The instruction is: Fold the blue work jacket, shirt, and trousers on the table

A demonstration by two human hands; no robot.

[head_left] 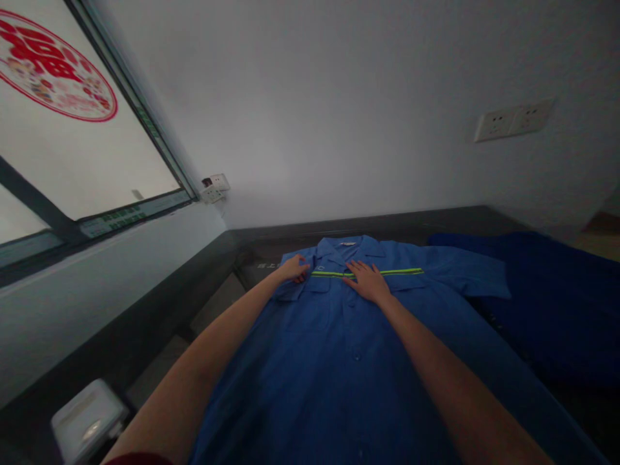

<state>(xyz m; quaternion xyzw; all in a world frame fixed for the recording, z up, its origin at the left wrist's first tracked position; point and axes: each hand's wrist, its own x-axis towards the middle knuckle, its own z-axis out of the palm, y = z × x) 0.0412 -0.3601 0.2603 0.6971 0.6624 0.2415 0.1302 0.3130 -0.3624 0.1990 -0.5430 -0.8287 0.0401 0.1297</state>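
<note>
A blue short-sleeved work shirt [310, 355] lies front up with its collar at the far end. A yellow-green stripe crosses its chest. My right hand [367, 280] rests flat on the chest by the button placket, fingers spread. At the shirt's left shoulder, my left hand [293, 268] has its fingers curled in on the cloth edge; the fingertips are partly hidden. Beneath that hand the left sleeve [289, 292] lies folded in against the body, while the right sleeve [477, 271] stretches out to the side.
Dark blue cloth [557, 303] is heaped on the right, partly under the right sleeve. A white box-like object [90, 416] sits at lower left. The dark surface meets a pale wall [349, 116] with sockets [514, 120]. A window frame [140, 116] is on the left.
</note>
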